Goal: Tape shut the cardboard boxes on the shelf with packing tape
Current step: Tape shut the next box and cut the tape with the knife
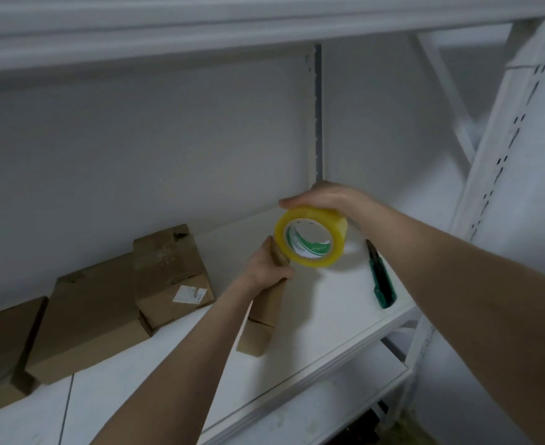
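A narrow cardboard box [261, 319] lies on the white shelf [329, 319], its long side running away from me. My left hand [266, 268] grips its far end, fingers curled over the top. Just above that end my right hand [325, 200] holds a roll of yellowish clear packing tape [311, 239] from above, its open core facing me. The roll touches or nearly touches the box's far end; I see no loose strip of tape.
Three more cardboard boxes sit to the left: one with a white label [171, 274], a larger one [91, 316], and one at the frame's edge [1, 342]. A green utility knife [382, 281] lies at the right. A shelf upright [496, 194] stands on the right.
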A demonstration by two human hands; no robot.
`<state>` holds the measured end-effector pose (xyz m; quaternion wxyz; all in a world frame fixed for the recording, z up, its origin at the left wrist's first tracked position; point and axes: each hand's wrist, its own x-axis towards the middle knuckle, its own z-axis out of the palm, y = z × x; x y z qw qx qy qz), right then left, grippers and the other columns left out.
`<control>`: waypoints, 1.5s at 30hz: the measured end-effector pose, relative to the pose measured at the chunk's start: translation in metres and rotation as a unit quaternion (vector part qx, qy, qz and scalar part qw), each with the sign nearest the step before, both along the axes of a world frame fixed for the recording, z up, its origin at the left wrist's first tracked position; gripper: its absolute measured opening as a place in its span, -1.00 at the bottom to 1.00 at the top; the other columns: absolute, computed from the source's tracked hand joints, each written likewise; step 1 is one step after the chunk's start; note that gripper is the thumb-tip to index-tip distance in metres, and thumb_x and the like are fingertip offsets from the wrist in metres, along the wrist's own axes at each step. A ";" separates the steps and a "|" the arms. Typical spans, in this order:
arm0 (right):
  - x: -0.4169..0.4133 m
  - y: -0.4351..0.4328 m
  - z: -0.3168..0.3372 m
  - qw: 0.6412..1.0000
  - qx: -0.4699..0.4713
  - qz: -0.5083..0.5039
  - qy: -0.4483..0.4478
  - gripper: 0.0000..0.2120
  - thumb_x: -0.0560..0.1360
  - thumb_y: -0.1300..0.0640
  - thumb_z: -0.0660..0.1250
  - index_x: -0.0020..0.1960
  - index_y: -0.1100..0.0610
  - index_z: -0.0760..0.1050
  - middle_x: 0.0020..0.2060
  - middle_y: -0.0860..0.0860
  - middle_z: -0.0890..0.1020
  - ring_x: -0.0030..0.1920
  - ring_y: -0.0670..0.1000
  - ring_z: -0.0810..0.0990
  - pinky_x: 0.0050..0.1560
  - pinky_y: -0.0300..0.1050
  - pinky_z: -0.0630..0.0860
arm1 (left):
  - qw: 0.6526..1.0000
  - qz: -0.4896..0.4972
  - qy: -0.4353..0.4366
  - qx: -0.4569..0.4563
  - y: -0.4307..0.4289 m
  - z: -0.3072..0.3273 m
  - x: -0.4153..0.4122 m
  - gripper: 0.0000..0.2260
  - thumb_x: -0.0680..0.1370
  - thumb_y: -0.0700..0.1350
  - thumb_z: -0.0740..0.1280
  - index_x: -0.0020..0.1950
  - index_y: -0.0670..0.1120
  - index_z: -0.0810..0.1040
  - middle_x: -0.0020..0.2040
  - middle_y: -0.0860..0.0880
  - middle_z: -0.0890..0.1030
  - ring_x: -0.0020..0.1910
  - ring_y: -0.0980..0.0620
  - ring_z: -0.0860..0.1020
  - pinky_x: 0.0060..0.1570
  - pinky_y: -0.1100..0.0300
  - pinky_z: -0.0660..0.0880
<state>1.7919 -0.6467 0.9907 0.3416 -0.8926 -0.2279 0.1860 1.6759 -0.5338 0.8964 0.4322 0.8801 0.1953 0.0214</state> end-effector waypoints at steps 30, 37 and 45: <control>0.021 -0.015 -0.088 0.980 -0.200 -0.008 -0.015 -0.08 0.22 -0.47 0.38 0.37 0.10 0.41 0.26 0.09 0.54 0.19 0.15 0.53 0.23 0.06 0.49 | 0.999 -0.027 -0.004 0.035 0.035 -0.007 0.009 -0.36 0.41 -0.09 0.43 0.46 0.11 0.33 0.44 -0.02 0.37 0.40 -0.02 0.35 0.34 0.18 0.30; 0.025 -0.015 -0.087 0.981 -0.190 -0.001 -0.046 -0.23 0.43 -0.43 0.24 0.39 0.14 0.40 0.31 0.12 0.51 0.24 0.16 0.51 0.26 0.04 0.45 | 0.992 -0.037 -0.001 0.122 0.034 -0.008 0.016 -0.51 0.52 -0.12 0.33 0.45 0.07 0.37 0.43 -0.02 0.41 0.40 -0.03 0.37 0.29 0.23 0.27; 0.026 -0.016 -0.096 0.984 -0.171 -0.008 -0.043 -0.29 0.50 -0.40 0.13 0.33 0.17 0.44 0.28 0.16 0.52 0.21 0.17 0.52 0.21 0.02 0.47 | 0.991 -0.032 0.010 0.128 0.030 -0.008 0.018 -0.51 0.54 -0.11 0.31 0.46 0.08 0.35 0.43 -0.06 0.40 0.40 -0.06 0.36 0.31 0.21 0.27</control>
